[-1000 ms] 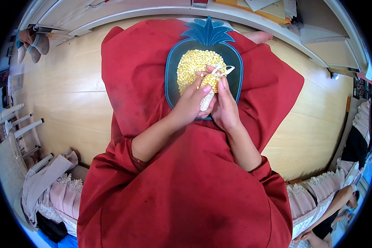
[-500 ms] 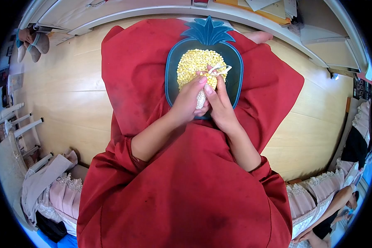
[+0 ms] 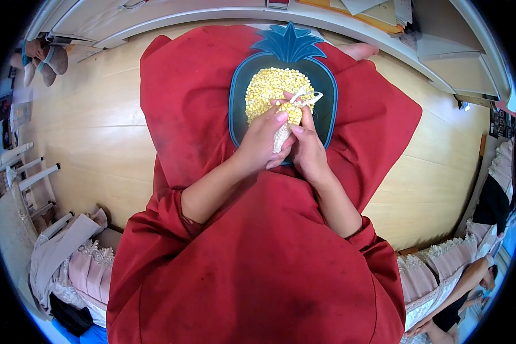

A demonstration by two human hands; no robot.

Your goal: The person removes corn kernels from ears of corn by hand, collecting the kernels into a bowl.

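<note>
Between my two hands is a corn cob (image 3: 281, 137), its near part stripped to pale white and its far part still bearing yellow kernels. My left hand (image 3: 262, 135) is closed round the cob from the left, thumb on top. From the right, my right hand (image 3: 310, 150) is closed on it too, the thumb near the border of the kernels. Dry husk strips (image 3: 307, 97) stick out at the cob's far end. Beneath lies a dark teal pineapple-shaped tray (image 3: 325, 86) with a heap of loose yellow corn kernels (image 3: 275, 83). Some fingers are hidden behind the cob.
The tray rests on red cloth (image 3: 189, 103) spread over my lap. Around it is a pale wood floor (image 3: 106, 126). White furniture (image 3: 212, 23) curves along the far side. A white chair (image 3: 31, 172) stands left, and another person's arm (image 3: 467, 281) shows at lower right.
My right thumb has shifted slightly down and toward the right along the cob, showing more of its kernels. My left hand stays almost in place.
</note>
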